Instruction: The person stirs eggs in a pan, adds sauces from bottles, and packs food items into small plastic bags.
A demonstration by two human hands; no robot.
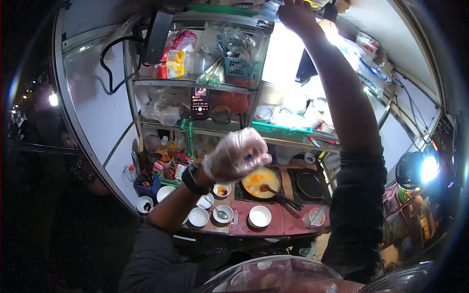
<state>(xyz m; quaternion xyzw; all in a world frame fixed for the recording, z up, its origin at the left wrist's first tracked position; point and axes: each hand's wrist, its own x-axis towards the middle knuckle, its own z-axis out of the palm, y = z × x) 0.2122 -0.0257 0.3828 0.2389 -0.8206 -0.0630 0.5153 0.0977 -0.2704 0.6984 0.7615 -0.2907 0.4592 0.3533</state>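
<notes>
My left hand wears a clear plastic glove and hangs over the counter, just above a dark pan. Its fingers curl closed, and whatever sits inside them is too small to make out. In the pan is a yellow-orange liquid with a reddish-brown utensil head resting in it. High at the top edge, my bare right hand reaches up to the top of the shelving beside a bright lamp. The frame cuts off its fingertips, so its grip is hidden.
Several white bowls line the front of the counter, one holding a spoon. A second black pan sits at the right, near a clear cup. Shelves above hold packets, a green-teal basket and a lit phone. A fan stands far right.
</notes>
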